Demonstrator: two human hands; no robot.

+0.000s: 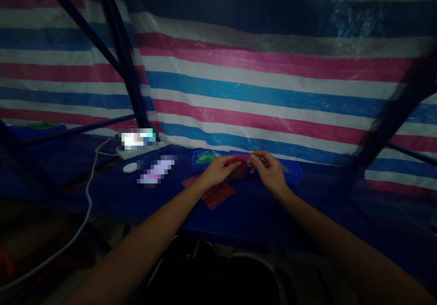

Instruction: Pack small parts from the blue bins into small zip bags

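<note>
My left hand (219, 170) is closed on a small red plastic bag (239, 167), with the thumb lying across its near side. At the bag's right edge, my right hand (269, 172) has its fingertips pinched together; whatever they hold is too small and dark to make out. More red plastic bags (219, 196) lie flat on the table below my left hand. Behind my hands stand blue bins, partly covered by them. Green plastic packets (207, 156) fill the left bin (195, 163), and the right bin (296, 172) holds something indistinct.
On the blue table (259, 218) to the left are a blurred-out phone-like object (157, 170), a round white object (130, 168) and a white power strip (128, 153). A white cable (89, 191) hangs over the left side. Blue metal posts and a striped tarp (273, 91) stand behind.
</note>
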